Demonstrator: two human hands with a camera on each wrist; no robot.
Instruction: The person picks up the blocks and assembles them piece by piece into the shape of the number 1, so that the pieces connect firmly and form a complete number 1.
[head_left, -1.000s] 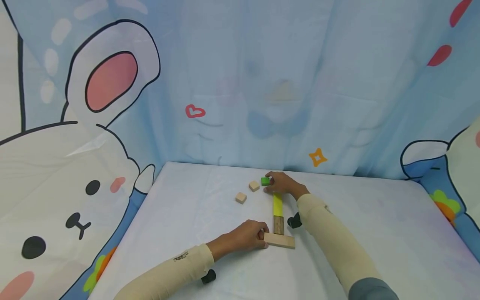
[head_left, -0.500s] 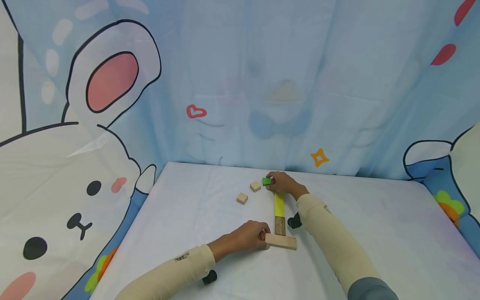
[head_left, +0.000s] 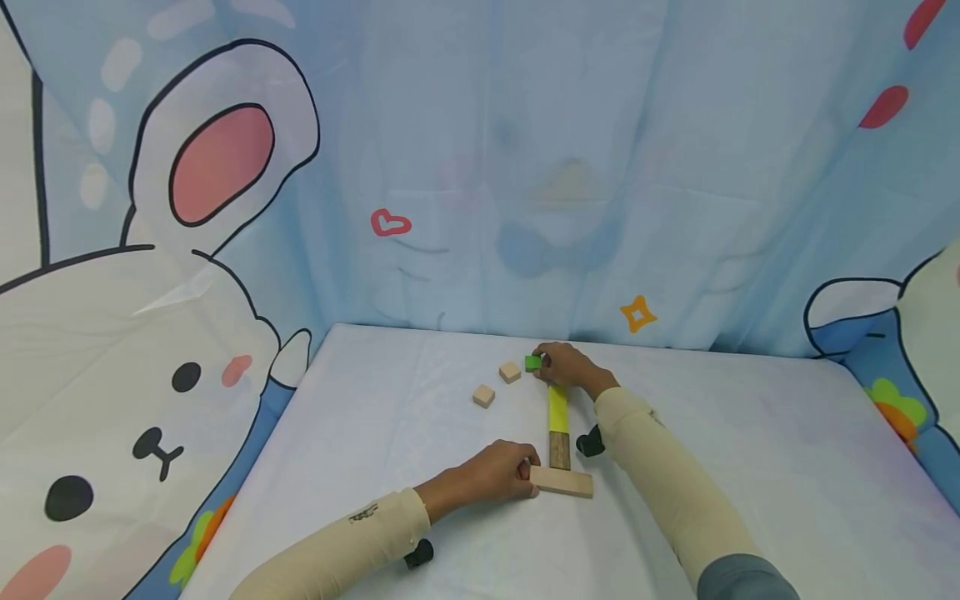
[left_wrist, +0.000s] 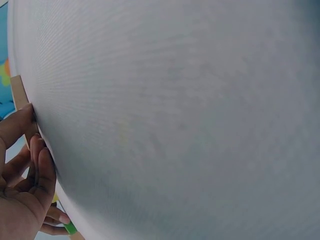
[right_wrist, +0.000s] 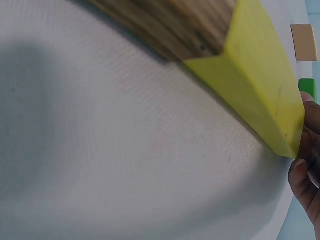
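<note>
**Left hand on the plank, right hand up at the green block!**

And here we are at the white table (head_left: 390, 433), both hands busy! The left hand (head_left: 487, 473) has thumb and fingers pinched on the left end of the light wooden plank (head_left: 562, 482), which lies crosswise, nearest the person. Right behind it, the brown block (head_left: 559, 450) points away from the person, its near end meeting the plank's edge in the head view. Then comes the yellow block (head_left: 558, 410), end to end with the brown one, touching, a neat straight line!

Look to the far end, folks: the right hand (head_left: 567, 365) reaches over the yellow block's tip, fingers curled, fingertips right at the side of the small green block (head_left: 532, 363). A firm pinch or just a touch? From these angles, I cannot tell! The green block sits beyond the yellow one and a little to the left.

Just left of the green, one pale cube (head_left: 510, 372); a touch nearer the person and further left, a second pale cube (head_left: 483, 396), the two apart from each other. Beige sleeves (head_left: 660, 467) cover both forearms, and behind it all hangs a blue backdrop (head_left: 465, 108) with a big cartoon rabbit (head_left: 97, 358) on the left!
</note>
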